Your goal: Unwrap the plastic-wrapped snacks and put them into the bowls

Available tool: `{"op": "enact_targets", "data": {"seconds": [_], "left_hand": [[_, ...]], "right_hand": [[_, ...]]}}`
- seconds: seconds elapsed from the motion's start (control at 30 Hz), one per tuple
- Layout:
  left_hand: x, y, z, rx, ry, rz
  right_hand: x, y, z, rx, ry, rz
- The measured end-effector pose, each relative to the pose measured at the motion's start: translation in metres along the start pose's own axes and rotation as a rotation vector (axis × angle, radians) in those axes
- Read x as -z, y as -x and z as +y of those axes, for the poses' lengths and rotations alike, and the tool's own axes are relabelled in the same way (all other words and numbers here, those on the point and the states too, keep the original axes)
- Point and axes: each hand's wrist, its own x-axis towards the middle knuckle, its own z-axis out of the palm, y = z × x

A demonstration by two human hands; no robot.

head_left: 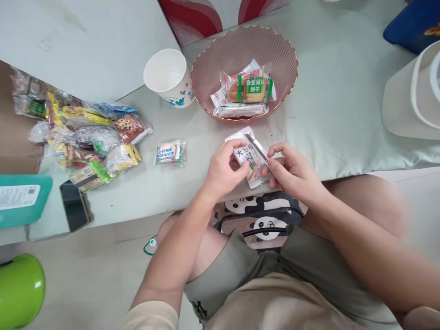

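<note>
Over the front edge of the pale green table (337,114), seen from the head, two bare hands hold a flat white packet (252,160). It is tilted and sits just in front of the pink bowl (213,59). The left hand (223,172) is half curled, and its thumb and fingers grip the packet on its left side. The right hand (297,176) is partly closed at the other side, with its thumb and fingers pinched on the low end of a thin dark strip (256,147). The strip lies across the packet; I cannot tell what it is.

Wrapped snacks (254,87) lie inside the bowl. A white paper cup (168,75) with blue leaves stands just beside it, on the left. One small snack pack (170,152) lies alone between the left hand and a big heap of snacks (92,133). A dark phone (75,206) is by the heap. Far to the right stands a white tub (398,101). Below the table edge, between the knees, is a panda bag (270,227).
</note>
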Motion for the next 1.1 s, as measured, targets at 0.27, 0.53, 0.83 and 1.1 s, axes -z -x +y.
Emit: {"op": "enact_targets", "data": {"seconds": [0.27, 0.53, 0.83, 1.1], "left_hand": [[0.007, -0.002, 0.004, 0.059, 0.118, 0.169], [0.014, -0.003, -0.002, 0.011, 0.201, 0.266], [0.022, 0.012, -0.014, 0.034, -0.224, 0.274], [0.044, 0.0, -0.013, 0.028, -0.211, 0.508]], "right_hand": [[0.006, 0.017, 0.003, 0.025, 0.207, -0.088], [0.023, 0.039, 0.006, 0.165, 0.607, -0.104], [0.069, 0.045, 0.009, -0.002, 0.793, 0.391], [0.079, -0.001, 0.004, -0.065, 0.981, 0.649]]}}
